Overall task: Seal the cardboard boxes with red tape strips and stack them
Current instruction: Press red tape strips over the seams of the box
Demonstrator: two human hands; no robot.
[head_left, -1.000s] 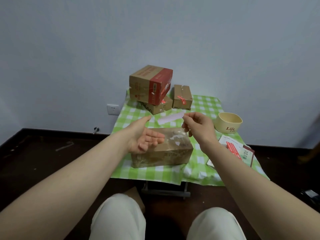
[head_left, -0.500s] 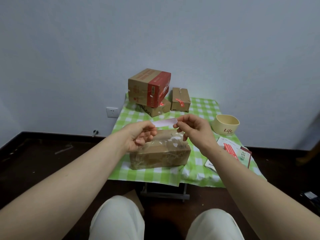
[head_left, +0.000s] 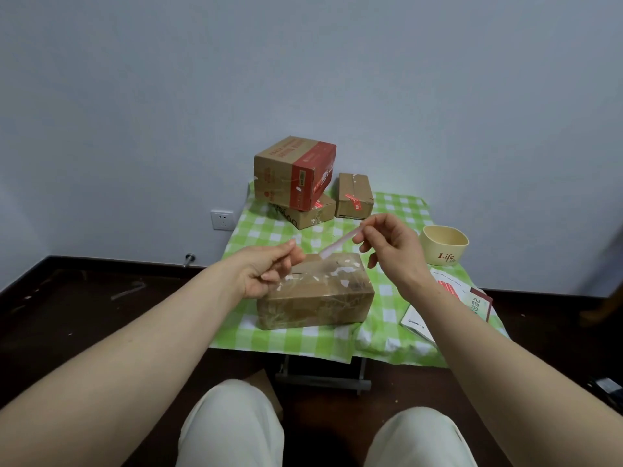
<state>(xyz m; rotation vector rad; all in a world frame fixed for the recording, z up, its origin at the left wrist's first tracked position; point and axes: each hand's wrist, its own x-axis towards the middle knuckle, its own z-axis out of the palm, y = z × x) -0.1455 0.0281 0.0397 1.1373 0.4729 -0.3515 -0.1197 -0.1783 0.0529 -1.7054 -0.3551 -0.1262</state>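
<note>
Your fingers [head_left: 369,234] on the right hand [head_left: 394,251] pinch the upper end of the pale tape strip [head_left: 338,244]. It slants down over the front box [head_left: 317,298]. Your left hand [head_left: 266,271] is curled at the strip's lower end, and whether it grips is unclear. The box sits on the checked cloth [head_left: 387,332], and the stacked boxes [head_left: 293,173] are behind it.

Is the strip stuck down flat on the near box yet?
No, the right hand pinches the strip, its far end raised above the box.

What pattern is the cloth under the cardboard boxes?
A green-and-white checked tablecloth, clearest in the head view.
</note>
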